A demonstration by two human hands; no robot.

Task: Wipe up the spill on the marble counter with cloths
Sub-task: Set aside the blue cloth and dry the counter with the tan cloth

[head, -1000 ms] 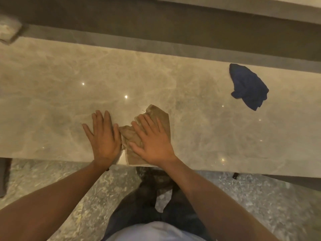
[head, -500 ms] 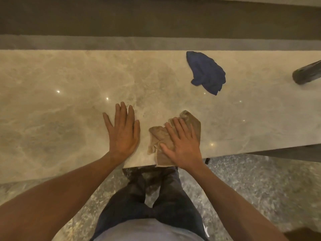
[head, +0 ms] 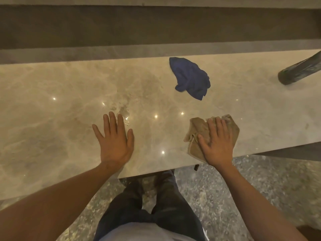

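A beige marble counter [head: 60, 119] runs across the view. My right hand [head: 217, 145] lies flat, fingers spread, pressing a crumpled tan cloth [head: 196, 129] near the front edge. My left hand [head: 114, 141] rests flat and bare on the marble, fingers apart, holding nothing. Small wet droplets of the spill [head: 125, 113] glisten just beyond my left fingertips. A crumpled blue cloth [head: 191, 79] lies farther back, untouched.
A dark cylindrical object [head: 298, 70] leans in over the counter at the far right. A raised dark ledge [head: 156, 26] runs behind the counter. Below the front edge are my legs [head: 156, 206] and a speckled stone floor [head: 260, 188].
My right hand has slid the tan cloth to the right along the front edge, away from my left hand. The left hand has stayed flat on the marble.
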